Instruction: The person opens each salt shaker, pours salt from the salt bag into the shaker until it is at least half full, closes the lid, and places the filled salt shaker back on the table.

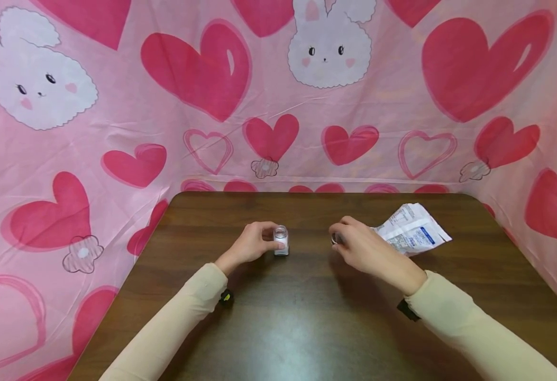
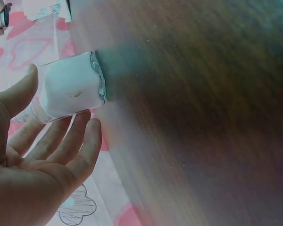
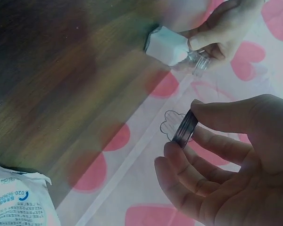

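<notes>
A small clear glass jar [image 1: 281, 242] with white contents stands upright on the wooden table, its threaded mouth uncovered. My left hand [image 1: 254, 242] holds it from the left, thumb on one side and fingers on the other; the left wrist view shows the white filling [image 2: 68, 87] through the glass. To the right of the jar, my right hand [image 1: 361, 246] pinches a dark, ridged screw cap [image 3: 185, 129] between thumb and fingertips, held above the table and apart from the jar.
A crumpled white printed packet [image 1: 416, 230] lies behind and to the right of my right hand. The brown table [image 1: 278, 317] reaches back to a pink cloth [image 1: 307, 106] with hearts and rabbits, which hangs around its sides and back.
</notes>
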A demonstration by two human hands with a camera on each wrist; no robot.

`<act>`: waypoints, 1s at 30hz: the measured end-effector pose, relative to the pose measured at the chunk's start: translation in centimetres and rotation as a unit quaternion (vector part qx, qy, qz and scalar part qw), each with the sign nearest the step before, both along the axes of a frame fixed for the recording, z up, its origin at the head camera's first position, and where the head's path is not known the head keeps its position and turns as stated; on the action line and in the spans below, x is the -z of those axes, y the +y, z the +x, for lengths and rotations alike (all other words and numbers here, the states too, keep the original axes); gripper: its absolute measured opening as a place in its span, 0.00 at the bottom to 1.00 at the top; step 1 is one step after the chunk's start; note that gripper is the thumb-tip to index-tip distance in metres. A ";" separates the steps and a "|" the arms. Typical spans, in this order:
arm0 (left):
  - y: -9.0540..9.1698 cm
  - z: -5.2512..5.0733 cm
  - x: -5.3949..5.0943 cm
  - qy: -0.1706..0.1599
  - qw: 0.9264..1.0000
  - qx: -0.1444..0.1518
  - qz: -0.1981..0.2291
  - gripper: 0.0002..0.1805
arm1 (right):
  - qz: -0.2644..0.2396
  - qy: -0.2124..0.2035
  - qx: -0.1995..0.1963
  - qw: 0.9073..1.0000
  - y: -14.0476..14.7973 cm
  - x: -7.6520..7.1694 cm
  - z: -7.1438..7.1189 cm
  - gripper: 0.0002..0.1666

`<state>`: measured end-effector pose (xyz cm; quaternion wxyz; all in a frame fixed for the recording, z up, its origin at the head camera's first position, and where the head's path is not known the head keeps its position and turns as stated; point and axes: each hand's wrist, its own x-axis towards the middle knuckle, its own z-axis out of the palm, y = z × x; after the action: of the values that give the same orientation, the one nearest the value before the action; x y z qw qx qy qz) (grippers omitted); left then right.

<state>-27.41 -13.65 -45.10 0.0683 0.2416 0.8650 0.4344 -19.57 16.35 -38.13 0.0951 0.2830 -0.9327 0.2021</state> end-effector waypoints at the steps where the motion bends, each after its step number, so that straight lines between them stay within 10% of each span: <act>1: 0.0 0.0 0.0 0.000 1.000 -0.001 -0.001 0.22 | 0.000 0.001 -0.001 1.000 -0.1 0.0 -0.1 0.13; 30: 0.1 0.2 -0.1 0.004 1.000 0.001 0.014 0.20 | -0.020 0.010 -0.049 0.999 -3.7 -0.1 -2.8 0.16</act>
<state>-27.23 -13.50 -45.01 0.0620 0.2447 0.8590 0.4455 -22.40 12.66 -38.00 0.1005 0.3283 -0.9126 0.2219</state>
